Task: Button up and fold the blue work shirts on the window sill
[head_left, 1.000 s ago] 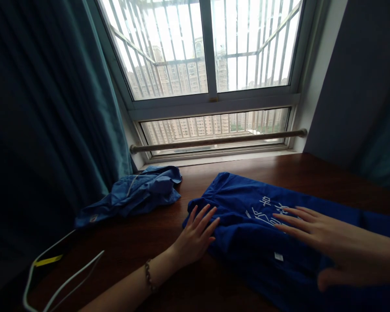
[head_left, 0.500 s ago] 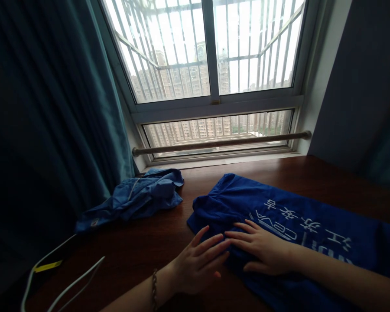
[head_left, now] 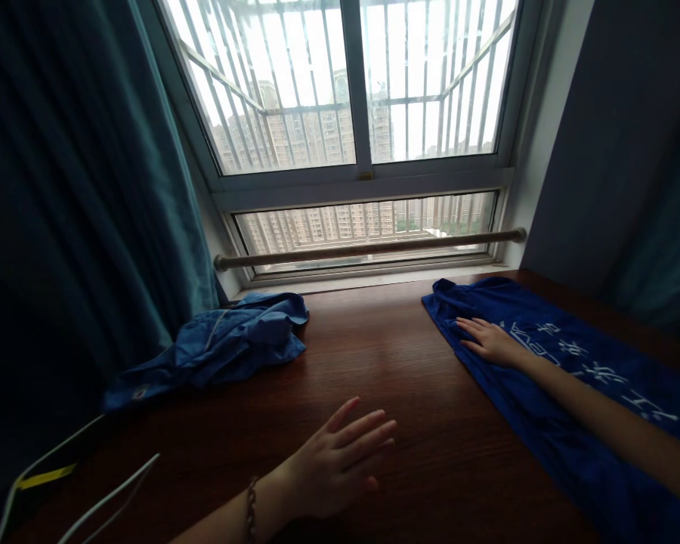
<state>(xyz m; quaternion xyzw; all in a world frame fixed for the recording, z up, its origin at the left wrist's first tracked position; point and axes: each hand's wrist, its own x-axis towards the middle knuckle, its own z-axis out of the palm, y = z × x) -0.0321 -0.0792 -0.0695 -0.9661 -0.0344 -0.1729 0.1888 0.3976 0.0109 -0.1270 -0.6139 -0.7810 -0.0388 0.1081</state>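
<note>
While right hand (head_left: 490, 341) lies flat, fingers released, on blue shirt (head_left: 549, 400) far right, I'd press evenly; left hand (head_left: 340, 465) splayed, empty, over near table (head_left: 374, 355).

Head-worn camera, looking forward and down, near table (head_left: 385, 363), facing window (head_left: 351, 113)

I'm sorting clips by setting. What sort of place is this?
Probably a room in a high-rise flat: a barred window looks onto tower blocks, a teal curtain hangs beside it, and the right hand rests on a blue shirt on a wooden table.
</note>
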